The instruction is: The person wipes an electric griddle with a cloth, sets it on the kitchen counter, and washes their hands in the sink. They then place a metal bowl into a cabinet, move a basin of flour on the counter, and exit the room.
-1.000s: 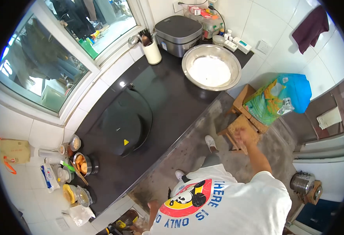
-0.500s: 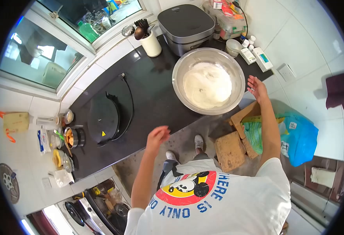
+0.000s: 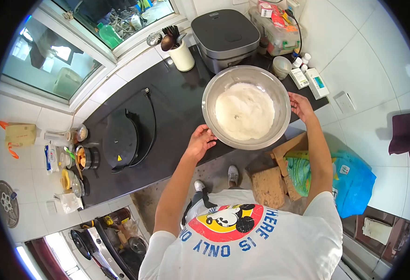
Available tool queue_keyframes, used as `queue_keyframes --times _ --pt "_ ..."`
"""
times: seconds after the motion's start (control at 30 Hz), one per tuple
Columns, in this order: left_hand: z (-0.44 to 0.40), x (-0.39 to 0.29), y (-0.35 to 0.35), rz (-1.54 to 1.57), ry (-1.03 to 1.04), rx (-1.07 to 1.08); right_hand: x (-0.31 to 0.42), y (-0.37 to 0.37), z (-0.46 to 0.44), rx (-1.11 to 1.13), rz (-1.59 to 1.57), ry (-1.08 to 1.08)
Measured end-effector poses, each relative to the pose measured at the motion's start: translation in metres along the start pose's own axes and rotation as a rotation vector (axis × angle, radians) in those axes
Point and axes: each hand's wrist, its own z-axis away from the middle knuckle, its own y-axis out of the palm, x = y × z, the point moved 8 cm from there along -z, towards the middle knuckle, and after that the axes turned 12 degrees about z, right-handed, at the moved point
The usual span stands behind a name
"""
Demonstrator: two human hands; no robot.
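A wide stainless-steel mixing bowl (image 3: 208, 100) stands near the front edge of the dark counter, with a heap of white, flour-like powder (image 3: 244, 111) inside. My left hand (image 3: 201, 143) is at the bowl's near left rim, its fingers closed on the edge. On the opposite side, my right hand (image 3: 301, 106) grips the right rim, thumb and fingers at the edge. Parts of the fingertips are hidden at both places.
Behind the bowl stands a grey rice cooker (image 3: 225, 35), beside a white utensil holder (image 3: 182, 57). A black round electric pan (image 3: 121, 138) with its cord lies to the left. Small boxes (image 3: 316, 83) sit at the right. Below are a wooden stool (image 3: 268, 188) and a blue bag (image 3: 354, 184).
Both hands have moved from beside the bowl onto its rim and closed there. The bowl has shifted slightly toward me. My view has also shifted a little.
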Motion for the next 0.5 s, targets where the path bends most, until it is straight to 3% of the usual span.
queue_keyframes --times 0.27,0.5 --pt "-0.003 -0.004 0.016 -0.078 0.105 0.063 0.000 0.001 -0.003 -0.105 0.074 -0.007" --pt "0.036 -0.021 0.049 -0.157 0.226 0.100 0.001 0.003 0.044 -0.146 -0.102 -0.098"
